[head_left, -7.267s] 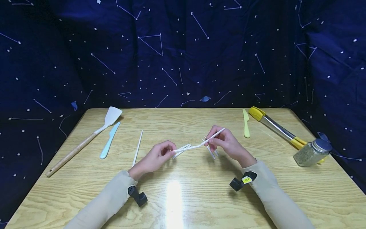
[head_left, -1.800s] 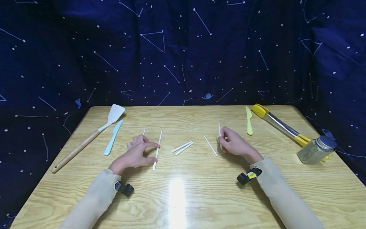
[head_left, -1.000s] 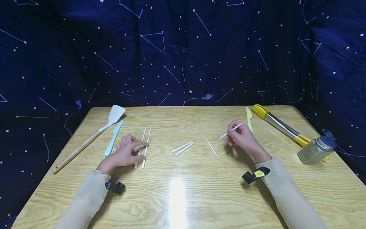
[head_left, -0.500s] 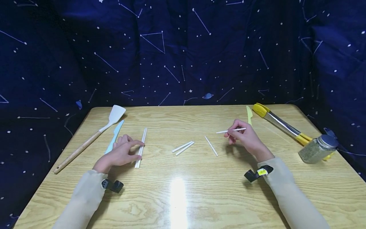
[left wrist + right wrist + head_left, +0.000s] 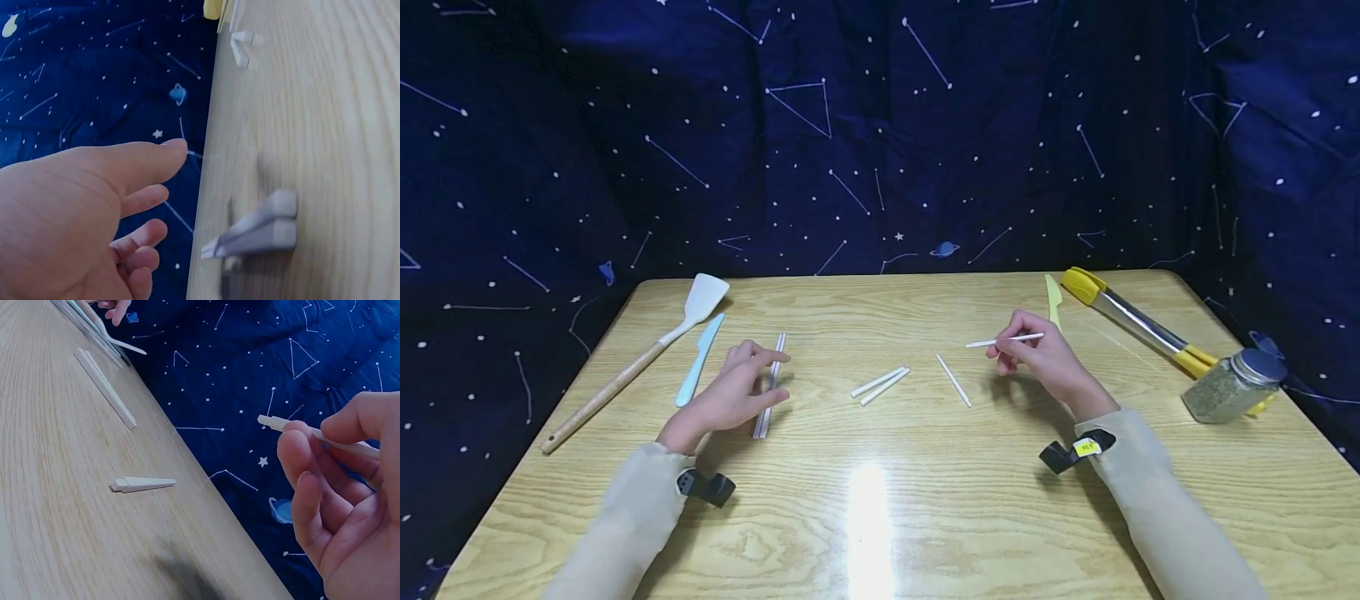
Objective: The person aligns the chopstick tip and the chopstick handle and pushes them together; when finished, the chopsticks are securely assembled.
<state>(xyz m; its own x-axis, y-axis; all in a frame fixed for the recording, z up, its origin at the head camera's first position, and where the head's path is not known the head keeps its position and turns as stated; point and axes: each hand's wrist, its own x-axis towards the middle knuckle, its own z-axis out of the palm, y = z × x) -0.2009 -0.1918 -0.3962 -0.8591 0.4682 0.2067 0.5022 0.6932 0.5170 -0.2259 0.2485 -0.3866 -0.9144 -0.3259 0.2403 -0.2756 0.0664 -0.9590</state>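
Note:
My left hand (image 5: 758,377) lies low over the table, fingers straight, index and thumb reaching across a pair of long white sticks (image 5: 770,385) laid side by side. In the left wrist view the left hand (image 5: 164,172) is spread beside the stick pair (image 5: 256,228); contact is unclear. My right hand (image 5: 1013,345) holds one short white stick (image 5: 983,342) level above the table, pinched between thumb and fingers. The right wrist view shows the right hand (image 5: 315,450) pinching that stick (image 5: 275,423). Two short sticks (image 5: 880,386) and a single stick (image 5: 953,381) lie between the hands.
A white spatula with a wooden handle (image 5: 632,367) and a light blue knife (image 5: 698,360) lie at the left. At the right are a yellow knife (image 5: 1053,300), yellow-handled tongs (image 5: 1138,329) and a glass spice jar (image 5: 1232,387). Dark starry cloth (image 5: 880,133) hangs behind the table (image 5: 880,517).
My left hand slid a second long stick leftwards against the first, forming a pair. My right hand lifted a short stick off the table and turned it level.

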